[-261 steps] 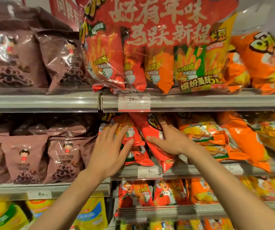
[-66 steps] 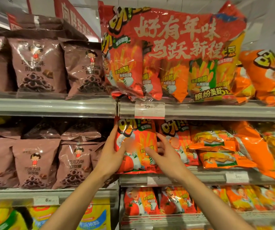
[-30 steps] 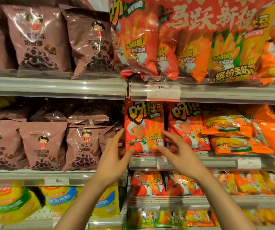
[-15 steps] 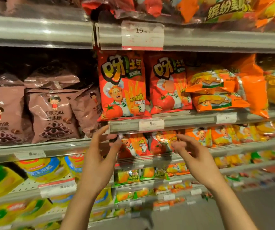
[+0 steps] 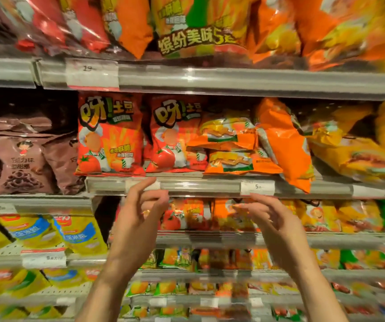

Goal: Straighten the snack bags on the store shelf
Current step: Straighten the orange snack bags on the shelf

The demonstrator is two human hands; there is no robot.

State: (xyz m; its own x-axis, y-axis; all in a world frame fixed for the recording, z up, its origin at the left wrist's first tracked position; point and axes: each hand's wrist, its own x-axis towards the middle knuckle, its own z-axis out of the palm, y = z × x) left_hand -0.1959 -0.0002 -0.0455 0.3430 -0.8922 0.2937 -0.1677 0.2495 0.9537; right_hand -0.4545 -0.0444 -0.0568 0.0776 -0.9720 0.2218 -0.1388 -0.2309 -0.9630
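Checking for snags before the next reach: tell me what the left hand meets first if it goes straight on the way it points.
Likely the shelf rail: the left hand points up at its price tag. Depth is unclear.

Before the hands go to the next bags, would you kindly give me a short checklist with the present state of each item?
1. Left hand free: ok, fingers loose, holding nothing.
2. Right hand free: ok, holding nothing.
3. Two red bags upright, facing front: ok.
4. Orange bags beside them straight: not ok, stacked flat.
5. Leaning orange bag upright: not ok, tilted, its corner hangs over the shelf edge.
6. Lower-shelf bags tidy: cannot tell, blurred.
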